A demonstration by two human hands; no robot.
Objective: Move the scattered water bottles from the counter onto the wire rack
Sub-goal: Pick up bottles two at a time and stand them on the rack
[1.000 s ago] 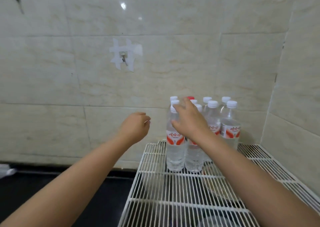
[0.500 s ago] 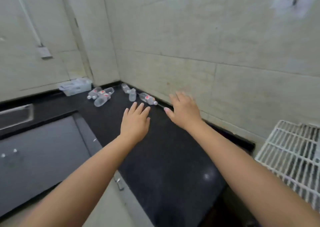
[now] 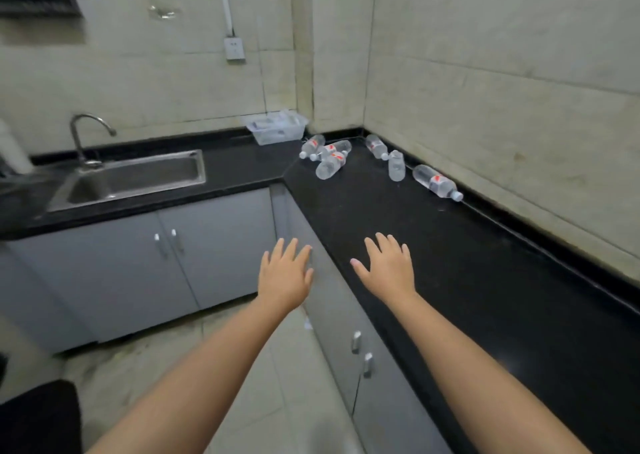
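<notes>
Nearest bottle [image 3: 437, 182]: lies on its side on the black counter [image 3: 485, 280], close along the right-hand wall, cap end toward the person, base toward the corner.
Its long axis: runs roughly along the wall, slanting slightly away from it toward the cap.
Other bottles: two more [image 3: 386, 156] near the wall farther back, one of them end-on; a cluster of three [image 3: 327, 154] lying crossed near the corner, just beside a clear plastic tray [image 3: 277, 131].
Direction from the hands: all bottles lie ahead and well apart from both hands; the nearest one is forward and to the right.
Right hand [image 3: 389, 268]: over the counter, palm down, fingers spread, holding nothing; by my judgement the nearer hand to the nearest bottle.
Left hand [image 3: 285, 275]: fingers spread, empty, over the cabinet front off the counter edge; better lined up with the cluster of three.
Wire rack: not in view.
Coming move, as a guess: reach forward, wrapping across a bottle's barrel.
</notes>
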